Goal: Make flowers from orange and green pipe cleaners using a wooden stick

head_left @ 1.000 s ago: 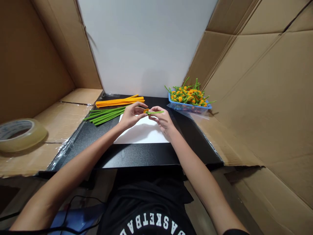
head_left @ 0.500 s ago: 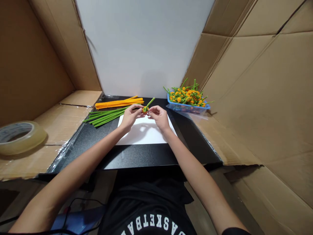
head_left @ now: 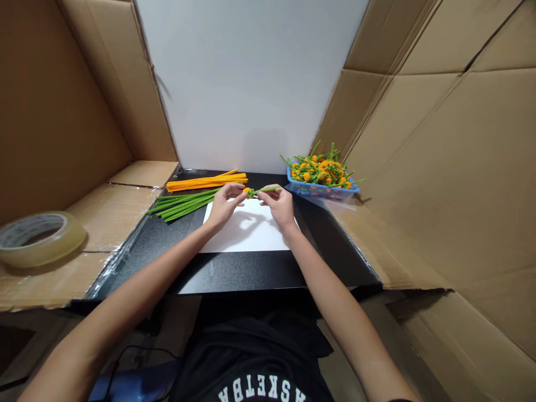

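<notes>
Between my hands, above a white sheet (head_left: 251,234), is a small orange ball piece (head_left: 248,192) with a green stem pointing right. My left hand (head_left: 226,207) pinches the orange ball from the left. The fingers of my right hand (head_left: 278,207) are closed on the green stem, close to the ball. Green fuzzy sticks (head_left: 184,205) lie just left of my left hand, and orange fuzzy sticks (head_left: 205,181) lie behind them.
A blue basket (head_left: 324,188) heaped with orange and green pieces stands at the back right, on clear plastic. A large tape roll (head_left: 71,237) rests on cardboard at the left. Cardboard walls (head_left: 460,167) flank the black table (head_left: 251,273).
The piece has turned, so its green stem now points right instead of up and right. My right hand has shifted onto the stem. The whole view has tilted slightly.
</notes>
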`<state>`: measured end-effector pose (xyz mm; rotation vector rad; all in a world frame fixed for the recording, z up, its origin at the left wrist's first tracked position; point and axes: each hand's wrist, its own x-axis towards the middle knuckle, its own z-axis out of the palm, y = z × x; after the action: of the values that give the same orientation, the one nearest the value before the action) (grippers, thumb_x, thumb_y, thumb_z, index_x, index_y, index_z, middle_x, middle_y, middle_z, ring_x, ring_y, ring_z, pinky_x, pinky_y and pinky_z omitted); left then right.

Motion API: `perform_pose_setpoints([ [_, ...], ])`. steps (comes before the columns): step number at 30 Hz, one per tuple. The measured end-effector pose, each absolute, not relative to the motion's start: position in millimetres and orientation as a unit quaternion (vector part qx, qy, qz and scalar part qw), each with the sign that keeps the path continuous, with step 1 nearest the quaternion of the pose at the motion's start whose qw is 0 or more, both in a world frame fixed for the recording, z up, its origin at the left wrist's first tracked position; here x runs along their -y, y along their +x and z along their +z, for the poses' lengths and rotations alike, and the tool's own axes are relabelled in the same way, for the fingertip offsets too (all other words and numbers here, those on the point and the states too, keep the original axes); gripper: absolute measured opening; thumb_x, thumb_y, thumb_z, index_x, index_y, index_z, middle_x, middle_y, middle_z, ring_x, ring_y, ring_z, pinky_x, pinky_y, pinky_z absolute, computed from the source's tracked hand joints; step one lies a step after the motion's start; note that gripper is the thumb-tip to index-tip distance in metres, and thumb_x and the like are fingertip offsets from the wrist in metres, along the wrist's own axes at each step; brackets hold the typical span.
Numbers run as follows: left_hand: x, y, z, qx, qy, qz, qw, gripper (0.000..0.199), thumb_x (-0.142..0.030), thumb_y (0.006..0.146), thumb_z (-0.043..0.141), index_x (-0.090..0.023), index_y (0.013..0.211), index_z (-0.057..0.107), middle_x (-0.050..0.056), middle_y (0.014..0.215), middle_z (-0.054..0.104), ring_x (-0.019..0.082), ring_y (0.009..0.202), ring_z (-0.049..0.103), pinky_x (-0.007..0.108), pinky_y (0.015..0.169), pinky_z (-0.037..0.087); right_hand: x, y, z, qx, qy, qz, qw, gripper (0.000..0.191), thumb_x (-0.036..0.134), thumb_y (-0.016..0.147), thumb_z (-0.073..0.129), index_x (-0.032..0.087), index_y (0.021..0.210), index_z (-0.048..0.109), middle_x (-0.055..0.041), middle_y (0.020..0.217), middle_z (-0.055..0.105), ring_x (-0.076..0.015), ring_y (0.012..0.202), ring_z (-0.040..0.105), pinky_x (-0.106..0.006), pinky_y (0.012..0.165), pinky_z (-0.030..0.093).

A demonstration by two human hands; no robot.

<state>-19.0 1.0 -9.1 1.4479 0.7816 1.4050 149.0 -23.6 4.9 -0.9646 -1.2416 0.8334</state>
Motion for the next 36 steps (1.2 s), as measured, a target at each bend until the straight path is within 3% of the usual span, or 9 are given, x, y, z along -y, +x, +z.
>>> perform_pose_setpoints([
  [5,-1,-22,-7,-0.279,0.592,0.532,0.537,0.054,-0.046,0.071,0.081,-0.02,0.116,0.066,0.01,0.116,0.07,0.022,0.105,0.067,0.032,0.081,0.058,21,149,4,0.472,-0.383,0.478,0.634,0.036,0.039,0.062,0.082,0.02,0.083,0.059,0.0006,0.077,0.068,-0.0153,0.072,0.068,-0.028,0.067,0.057],
  [11,-2,-23,-8,-0.265,0.601,0.517,0.549,0.044,-0.042,0.068,0.085,-0.018,0.103,0.073,0.005,0.089,0.073,0.016,0.08,0.067,0.031,0.079,0.054,25,147,6,0.501,-0.373,0.483,0.613,0.039,0.04,0.062,0.085,0.02,0.087,0.064,0.002,0.076,0.067,-0.0138,0.073,0.065,-0.026,0.065,0.053],
  [16,1,-22,-4,-0.247,0.577,0.503,0.595,0.038,-0.039,0.07,0.083,-0.018,0.1,0.073,0.004,0.091,0.071,0.014,0.08,0.065,0.028,0.078,0.053,26,146,4,0.531,-0.379,0.485,0.582,0.035,0.039,0.058,0.087,0.016,0.079,0.071,-0.0015,0.072,0.07,-0.0143,0.07,0.062,-0.029,0.069,0.05],
  [22,1,-21,-4,-0.218,0.503,0.473,0.689,0.023,-0.03,0.073,0.078,-0.015,0.081,0.063,-0.001,0.073,0.062,0.009,0.064,0.058,0.019,0.057,0.047,25,146,3,0.5,-0.396,0.526,0.562,0.036,0.04,0.055,0.089,0.014,0.075,0.075,0.0004,0.064,0.064,-0.0092,0.059,0.049,-0.025,0.057,0.036],
  [28,8,-20,6,-0.236,0.399,0.439,0.769,0.013,-0.021,0.076,0.071,-0.011,0.078,0.064,0.002,0.07,0.062,0.005,0.055,0.053,0.013,0.049,0.042,23,145,2,0.511,-0.383,0.532,0.556,0.036,0.041,0.056,0.088,0.014,0.077,0.077,-0.0023,0.067,0.067,-0.01,0.06,0.049,-0.026,0.057,0.034],
  [33,13,-13,8,-0.29,0.407,0.447,0.742,0.035,-0.04,0.081,0.069,-0.014,0.062,0.055,0.0,0.052,0.052,0.004,0.04,0.04,0.013,0.036,0.026,21,138,-3,0.518,-0.367,0.539,0.553,0.039,0.045,0.054,0.089,0.013,0.072,0.075,-0.002,0.064,0.066,-0.01,0.057,0.05,-0.027,0.057,0.037],
  [36,16,-7,5,-0.327,0.408,0.487,0.7,0.046,-0.048,0.078,0.071,-0.016,0.057,0.047,-0.003,0.046,0.045,0.003,0.039,0.038,0.013,0.036,0.024,20,136,-5,0.522,-0.364,0.539,0.551,0.041,0.046,0.053,0.09,0.013,0.069,0.073,-0.0014,0.062,0.065,-0.01,0.057,0.051,-0.026,0.057,0.038],
])
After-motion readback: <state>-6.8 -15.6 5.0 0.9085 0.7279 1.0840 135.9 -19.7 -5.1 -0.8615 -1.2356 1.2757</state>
